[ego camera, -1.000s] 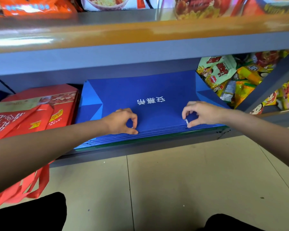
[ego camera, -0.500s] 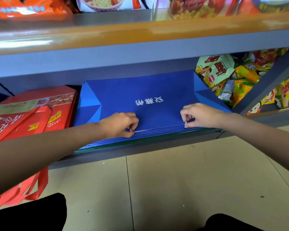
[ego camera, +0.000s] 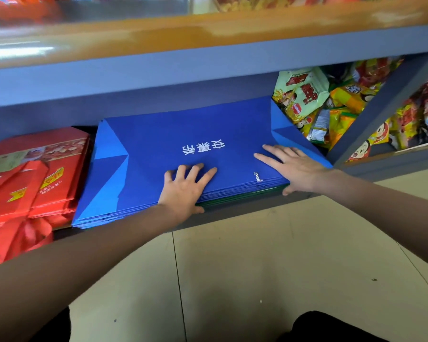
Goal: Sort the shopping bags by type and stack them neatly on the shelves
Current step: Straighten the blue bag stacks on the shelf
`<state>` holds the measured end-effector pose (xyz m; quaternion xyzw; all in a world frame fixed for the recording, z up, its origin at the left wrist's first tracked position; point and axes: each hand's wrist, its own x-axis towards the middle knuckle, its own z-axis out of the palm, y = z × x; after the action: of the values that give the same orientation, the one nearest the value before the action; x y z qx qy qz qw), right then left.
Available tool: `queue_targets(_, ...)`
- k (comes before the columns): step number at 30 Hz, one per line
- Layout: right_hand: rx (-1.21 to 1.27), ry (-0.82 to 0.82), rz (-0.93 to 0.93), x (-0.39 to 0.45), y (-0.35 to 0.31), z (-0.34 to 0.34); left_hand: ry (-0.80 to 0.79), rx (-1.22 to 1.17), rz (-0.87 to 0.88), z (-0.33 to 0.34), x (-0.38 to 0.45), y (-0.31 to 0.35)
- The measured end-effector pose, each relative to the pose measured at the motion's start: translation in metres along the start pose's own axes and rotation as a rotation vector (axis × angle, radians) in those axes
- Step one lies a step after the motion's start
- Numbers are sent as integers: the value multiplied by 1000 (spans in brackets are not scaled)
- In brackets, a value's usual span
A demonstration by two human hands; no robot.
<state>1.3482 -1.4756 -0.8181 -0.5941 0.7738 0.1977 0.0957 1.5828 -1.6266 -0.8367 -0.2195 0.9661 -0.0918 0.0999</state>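
On the low grey shelf [ego camera: 245, 208], left hand [ego camera: 183, 191] and right hand [ego camera: 294, 169] press spread, straight fingers flat on smooth, folded blue bags [ego camera: 183, 144], between glossy red bags [ego camera: 35, 178] and crinkly snack packets [ego camera: 314, 102].

Snack packets [ego camera: 307, 95] piled right of shelf post [ego camera: 381, 109]; tiled floor [ego camera: 257, 267] below.

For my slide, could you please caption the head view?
Both hands, left and right, press flat on the blue bag stack beside red bags on the shelf.
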Motion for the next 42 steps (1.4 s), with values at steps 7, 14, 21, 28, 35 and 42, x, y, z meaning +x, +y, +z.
queue_targets(7,55,80,32,5,10,-5,180,26,72,4,-3,-17)
queue_targets(14,194,26,103,6,3,17,-32,-40,17,-3,2,-7)
queue_targets(21,807,66,339,-41,62,-27,-78,-232,71,-40,25,23)
queue_targets(28,380,-52,441,-50,63,-20,-55,-275,128,-49,52,43)
queue_targets(35,464,167,380,-63,55,27,3,-366,124,-43,59,48)
queue_targets(42,638,270,441,-61,40,37,19,-401,147,-40,54,41)
